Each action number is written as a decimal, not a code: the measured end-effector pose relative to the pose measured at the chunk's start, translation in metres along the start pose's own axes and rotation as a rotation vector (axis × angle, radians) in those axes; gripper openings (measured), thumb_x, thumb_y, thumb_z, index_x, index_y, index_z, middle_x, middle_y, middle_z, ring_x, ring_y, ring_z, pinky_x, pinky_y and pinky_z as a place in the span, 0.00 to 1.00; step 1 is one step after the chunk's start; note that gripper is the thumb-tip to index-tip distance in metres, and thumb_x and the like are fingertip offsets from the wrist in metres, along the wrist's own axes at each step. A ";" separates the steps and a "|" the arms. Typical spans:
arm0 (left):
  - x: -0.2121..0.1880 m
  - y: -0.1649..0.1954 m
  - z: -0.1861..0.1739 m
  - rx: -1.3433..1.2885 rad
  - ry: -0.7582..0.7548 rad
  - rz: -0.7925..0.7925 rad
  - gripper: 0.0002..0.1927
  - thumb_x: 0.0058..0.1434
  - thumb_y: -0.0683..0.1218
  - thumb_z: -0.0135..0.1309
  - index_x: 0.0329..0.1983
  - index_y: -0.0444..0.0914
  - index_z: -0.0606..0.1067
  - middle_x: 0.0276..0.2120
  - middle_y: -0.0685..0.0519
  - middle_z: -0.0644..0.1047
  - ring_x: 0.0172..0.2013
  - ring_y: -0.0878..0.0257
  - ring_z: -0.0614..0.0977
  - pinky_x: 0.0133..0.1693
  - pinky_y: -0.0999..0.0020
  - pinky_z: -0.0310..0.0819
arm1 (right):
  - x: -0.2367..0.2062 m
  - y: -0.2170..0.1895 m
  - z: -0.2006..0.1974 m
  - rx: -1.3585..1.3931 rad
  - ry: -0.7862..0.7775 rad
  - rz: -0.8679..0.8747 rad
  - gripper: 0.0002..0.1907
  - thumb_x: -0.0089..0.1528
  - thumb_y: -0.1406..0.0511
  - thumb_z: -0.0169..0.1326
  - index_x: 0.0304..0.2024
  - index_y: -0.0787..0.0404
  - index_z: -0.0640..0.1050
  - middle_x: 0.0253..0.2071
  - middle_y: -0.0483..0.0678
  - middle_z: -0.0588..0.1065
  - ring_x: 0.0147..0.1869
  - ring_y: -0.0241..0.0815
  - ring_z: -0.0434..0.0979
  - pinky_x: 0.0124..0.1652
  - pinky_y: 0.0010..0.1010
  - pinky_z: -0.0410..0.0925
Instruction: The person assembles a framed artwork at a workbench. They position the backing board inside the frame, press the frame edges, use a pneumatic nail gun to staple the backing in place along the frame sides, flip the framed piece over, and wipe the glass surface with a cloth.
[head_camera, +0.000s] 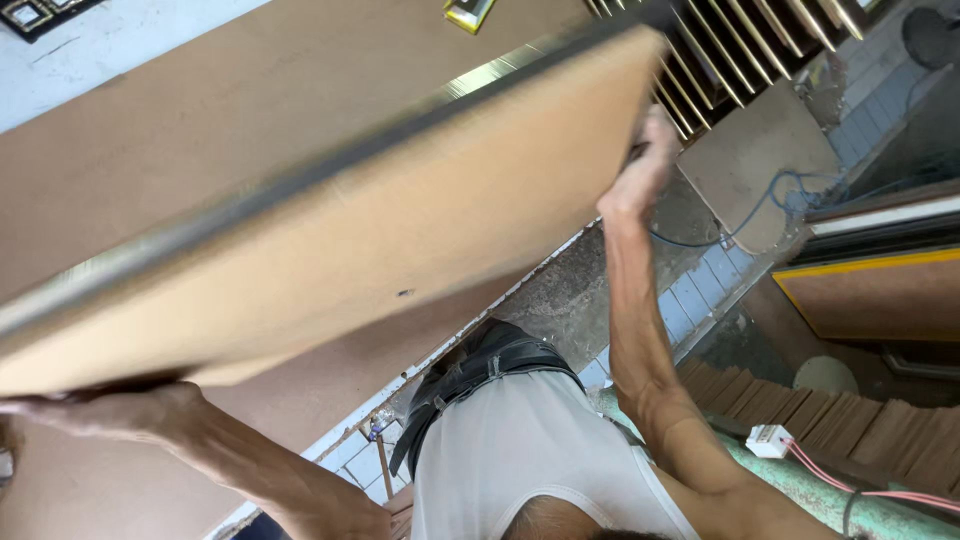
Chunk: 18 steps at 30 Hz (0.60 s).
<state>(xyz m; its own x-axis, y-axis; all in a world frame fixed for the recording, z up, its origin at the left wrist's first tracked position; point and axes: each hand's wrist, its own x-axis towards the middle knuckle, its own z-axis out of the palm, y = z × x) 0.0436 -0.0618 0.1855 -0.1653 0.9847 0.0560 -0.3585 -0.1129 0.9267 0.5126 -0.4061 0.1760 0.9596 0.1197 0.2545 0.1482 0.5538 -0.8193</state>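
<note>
1. A large brown fibreboard panel (400, 215) with a metallic strip along its far edge is held up off the brown board surface (180, 130) beneath it, tilted, and runs from the near left up to the far right.
2. The left hand (100, 410) is under the panel's near-left corner. Its fingers are tucked beneath the board and mostly hidden, so how tightly they curl cannot be told, though the hand plainly bears the corner.
3. The right hand (640, 170) grips the panel's far-right end, with fingers closed over the edge and the arm stretched out.
4. The person's white sleeveless top (530, 450) and dark belt (480, 370) show below, near the middle.
5. Far right, a rack of slim gold-coloured strips (740, 40) stands close to the panel's end.
6. On the right, a blue cable (770, 200) lies across a grey slab (760, 160).
7. Near right, a row of brown board pieces (850, 420) stands packed on edge, and a white plug connector (768, 441) with pink wires (860, 485) rests on a green ledge (800, 490).
8. White tiles (360, 460) show below the panel, near the belt.
</note>
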 end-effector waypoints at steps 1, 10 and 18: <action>-0.024 0.025 0.018 -0.013 0.009 -0.082 0.33 0.71 0.64 0.41 0.73 0.43 0.65 0.68 0.47 0.64 0.64 0.61 0.69 0.62 0.59 0.68 | 0.004 -0.028 -0.002 0.155 0.329 0.103 0.23 0.60 0.50 0.48 0.52 0.56 0.72 0.50 0.51 0.77 0.52 0.45 0.82 0.56 0.41 0.76; -0.175 0.027 0.028 0.015 0.275 -1.230 0.24 0.64 0.64 0.52 0.55 0.46 0.76 0.50 0.56 0.80 0.49 0.62 0.81 0.56 0.62 0.78 | -0.072 -0.176 -0.050 -0.028 -0.471 -0.013 0.18 0.67 0.58 0.54 0.53 0.63 0.71 0.49 0.53 0.74 0.45 0.41 0.79 0.38 0.28 0.78; -0.168 0.000 0.166 -0.074 -0.289 -0.891 0.29 0.68 0.62 0.44 0.66 0.41 0.66 0.62 0.53 0.71 0.62 0.61 0.72 0.66 0.62 0.66 | -0.090 -0.206 -0.106 -0.087 -0.291 -0.087 0.17 0.63 0.63 0.55 0.51 0.66 0.72 0.46 0.54 0.74 0.43 0.45 0.79 0.41 0.33 0.79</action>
<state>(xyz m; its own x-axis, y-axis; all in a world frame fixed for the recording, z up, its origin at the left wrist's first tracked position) 0.2236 -0.2053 0.2372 0.4288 0.7059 -0.5638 -0.3021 0.7002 0.6469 0.4212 -0.6184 0.2680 0.8360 0.3125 0.4511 0.2582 0.5013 -0.8258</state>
